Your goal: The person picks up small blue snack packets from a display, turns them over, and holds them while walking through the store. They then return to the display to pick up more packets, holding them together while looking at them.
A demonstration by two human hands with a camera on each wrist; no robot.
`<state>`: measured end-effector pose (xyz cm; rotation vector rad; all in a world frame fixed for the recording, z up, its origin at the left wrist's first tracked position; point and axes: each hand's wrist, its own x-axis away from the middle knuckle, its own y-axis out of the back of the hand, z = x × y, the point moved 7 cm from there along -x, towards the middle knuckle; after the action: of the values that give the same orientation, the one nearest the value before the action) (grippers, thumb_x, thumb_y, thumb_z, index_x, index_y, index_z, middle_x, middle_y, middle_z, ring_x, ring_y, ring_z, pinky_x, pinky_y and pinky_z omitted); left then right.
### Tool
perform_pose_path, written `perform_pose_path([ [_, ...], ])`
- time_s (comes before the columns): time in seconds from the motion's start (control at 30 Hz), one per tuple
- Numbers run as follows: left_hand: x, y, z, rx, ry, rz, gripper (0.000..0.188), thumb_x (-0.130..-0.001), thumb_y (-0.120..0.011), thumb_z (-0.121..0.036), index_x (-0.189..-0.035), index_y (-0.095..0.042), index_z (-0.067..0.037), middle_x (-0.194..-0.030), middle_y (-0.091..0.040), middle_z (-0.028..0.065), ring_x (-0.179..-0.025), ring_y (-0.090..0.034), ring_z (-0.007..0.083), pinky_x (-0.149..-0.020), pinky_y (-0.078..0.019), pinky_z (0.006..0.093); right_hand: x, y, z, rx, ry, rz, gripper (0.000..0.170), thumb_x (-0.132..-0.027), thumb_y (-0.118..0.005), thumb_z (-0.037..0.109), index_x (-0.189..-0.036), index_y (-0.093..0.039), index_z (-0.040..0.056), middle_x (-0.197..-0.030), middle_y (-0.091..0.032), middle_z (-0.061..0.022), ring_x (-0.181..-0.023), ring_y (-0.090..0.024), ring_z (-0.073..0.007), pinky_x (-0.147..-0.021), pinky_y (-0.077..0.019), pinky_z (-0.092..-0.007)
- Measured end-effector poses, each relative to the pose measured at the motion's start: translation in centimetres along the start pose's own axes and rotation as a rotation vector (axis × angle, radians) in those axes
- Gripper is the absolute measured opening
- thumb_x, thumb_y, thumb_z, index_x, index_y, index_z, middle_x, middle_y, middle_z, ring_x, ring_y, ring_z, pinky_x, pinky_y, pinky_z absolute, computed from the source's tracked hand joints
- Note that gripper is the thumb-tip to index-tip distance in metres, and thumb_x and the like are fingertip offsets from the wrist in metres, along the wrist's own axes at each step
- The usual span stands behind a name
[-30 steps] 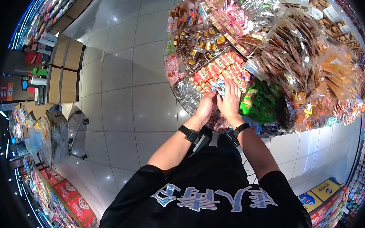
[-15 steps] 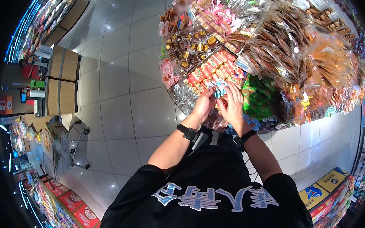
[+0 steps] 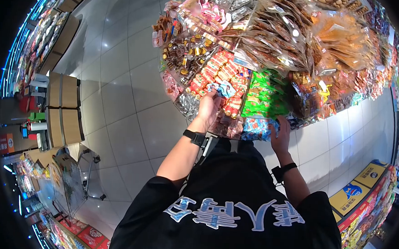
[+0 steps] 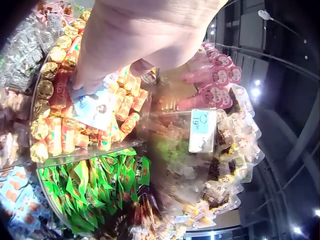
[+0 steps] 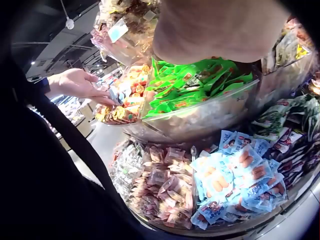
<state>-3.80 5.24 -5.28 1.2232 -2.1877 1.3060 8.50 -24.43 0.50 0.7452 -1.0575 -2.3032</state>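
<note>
My left hand [image 3: 208, 107] reaches over a bin of red-and-gold wrapped candies [image 3: 220, 66]. Its fingers pinch the near edge of a small blue-and-white packet [image 4: 95, 111], which lies over the candies. In the right wrist view, the left hand [image 5: 75, 85] is seen from the side with that packet at its fingertips. My right hand [image 3: 281, 137] is apart from the left, fingers loosely bent and holding nothing visible. It hovers near the right end of a compartment of light-blue snack packets [image 5: 235, 182], close to the green packets [image 5: 195, 82].
Bags of brown dried snacks [image 3: 276, 38] and orange ones [image 3: 341, 39] are heaped farther back. Clear dividers separate the bins. A price tag [image 4: 202, 131] stands behind the candies. Tiled floor [image 3: 111, 84] lies left of the display, with a wooden counter [image 3: 62, 108] beyond.
My right hand has left the blue-and-white packet and moved right and back toward me, beside the light-blue packets. The left hand stays at the packet. The display has shifted left in view.
</note>
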Motion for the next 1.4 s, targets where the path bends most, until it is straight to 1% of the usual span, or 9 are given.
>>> perform_pose_path([
  [0.27, 2.8, -0.9, 0.2, -0.141, 0.041, 0.112, 0.017, -0.098, -0.048, -0.02, -0.094, -0.058, -0.007, -0.107, -0.062, 0.0092, -0.105, -0.056, 0.0204, -0.098, -0.0428, 0.0317, 3.5, 0.9, -3.4, -0.011, -0.118, -0.027, 0.037, -0.089, -0.06, 0.01, -0.123, -0.052, -0.0021, -0.12, -0.056, -0.022, -0.115, -0.051, -0.0421, -0.099, -0.0408, -0.0489],
  [0.3, 1.9, -0.1, 1.0, -0.163, 0.038, 0.159, 0.031, -0.098, -0.053, -0.027, -0.115, -0.055, -0.001, -0.121, -0.057, 0.0133, -0.117, -0.052, 0.0236, -0.106, -0.0391, 0.0341, 4.2, 0.9, -4.3, 0.002, -0.14, -0.036, 0.037, -0.089, -0.06, 0.01, -0.123, -0.052, -0.0019, -0.12, -0.056, -0.0223, -0.115, -0.051, -0.0423, -0.098, -0.041, -0.0488],
  [0.43, 2.8, 0.0, 1.5, -0.192, 0.076, 0.111, 0.055, -0.097, -0.053, -0.027, -0.136, -0.039, 0.01, -0.138, -0.045, 0.0209, -0.132, -0.042, 0.03, -0.116, -0.0297, 0.0385, 7.7, 1.0, -8.4, 0.014, -0.344, 0.051, 0.043, -0.085, -0.064, 0.013, -0.124, -0.052, -0.0006, -0.119, -0.057, -0.0228, -0.114, -0.051, -0.0424, -0.098, -0.0424, -0.0477],
  [0.7, 2.7, 0.6, 4.4, -0.248, 0.078, 0.043, 0.055, -0.097, -0.049, -0.025, -0.137, -0.035, 0.01, -0.144, -0.037, 0.0238, -0.132, -0.042, 0.0322, -0.116, -0.0313, 0.0417, 18.1, 3.7, -17.7, 0.045, -0.664, 0.101, 0.044, -0.083, -0.067, 0.02, -0.122, -0.054, 0.0013, -0.115, -0.06, -0.0208, -0.112, -0.055, -0.0398, -0.097, -0.0445, -0.0459],
  [0.8, 3.2, -0.9, 6.5, -0.358, 0.094, 0.104, 0.038, -0.095, -0.049, -0.025, -0.121, -0.05, 0.003, -0.126, -0.054, 0.0187, -0.12, -0.053, 0.0291, -0.105, -0.0407, 0.0403, 23.8, 3.9, -22.2, 0.011, -0.816, 0.145, 0.045, -0.084, -0.068, 0.025, -0.12, -0.055, 0.0013, -0.109, -0.065, -0.0199, -0.103, -0.062, -0.0382, -0.09, -0.0495, -0.0454],
  [0.9, 3.6, -2.8, 11.1, -0.392, 0.158, 0.174, 0.024, -0.092, -0.05, -0.024, -0.104, -0.057, -0.005, -0.096, -0.065, 0.0094, -0.091, -0.063, 0.0228, -0.082, -0.0482, 0.0338, 30.0, 4.6, -26.1, -0.05, -1.026, 0.321, 0.047, -0.086, -0.065, 0.035, -0.12, -0.058, 0.0035, -0.105, -0.069, -0.0185, -0.101, -0.065, -0.0363, -0.088, -0.052, -0.0442],
  [1.03, 8.6, -10.6, 18.9, -0.616, 0.387, 0.351, 0.028, -0.092, -0.05, -0.025, -0.107, -0.057, -0.003, -0.091, -0.064, 0.0091, -0.08, -0.062, 0.0221, -0.065, -0.0481, 0.0305, 38.3, 7.9, -30.5, -0.098, -1.166, 0.294, 0.047, -0.085, -0.065, 0.039, -0.118, -0.064, 0.0053, -0.108, -0.07, -0.0176, -0.104, -0.065, -0.0356, -0.091, -0.0514, -0.0418],
  [1.3, 13.8, -27.9, 41.7, -0.836, 0.451, 0.634, 0.026, -0.094, -0.05, -0.026, -0.102, -0.06, -0.004, -0.088, -0.065, 0.0059, -0.077, -0.062, 0.0174, -0.068, -0.0464, 0.0297, 55.4, 18.6, -40.0, -0.166, -1.424, 0.194, 0.047, -0.085, -0.064, 0.035, -0.119, -0.064, 0.0042, -0.115, -0.067, -0.019, -0.113, -0.061, -0.0347, -0.099, -0.0474, -0.0403],
  [1.4, 18.1, -36.2, 49.5, -1.003, 0.383, 0.896, 0.024, -0.098, -0.049, -0.022, -0.1, -0.063, -0.003, -0.085, -0.066, 0.0046, -0.074, -0.062, 0.0139, -0.066, -0.0473, 0.0273, 60.1, 23.9, -41.8, -0.228, -1.499, -0.155, 0.04, -0.085, -0.064, 0.032, -0.114, -0.066, 0.0047, -0.106, -0.07, -0.0172, -0.102, -0.066, -0.0311, -0.091, -0.0514, -0.0386],
])
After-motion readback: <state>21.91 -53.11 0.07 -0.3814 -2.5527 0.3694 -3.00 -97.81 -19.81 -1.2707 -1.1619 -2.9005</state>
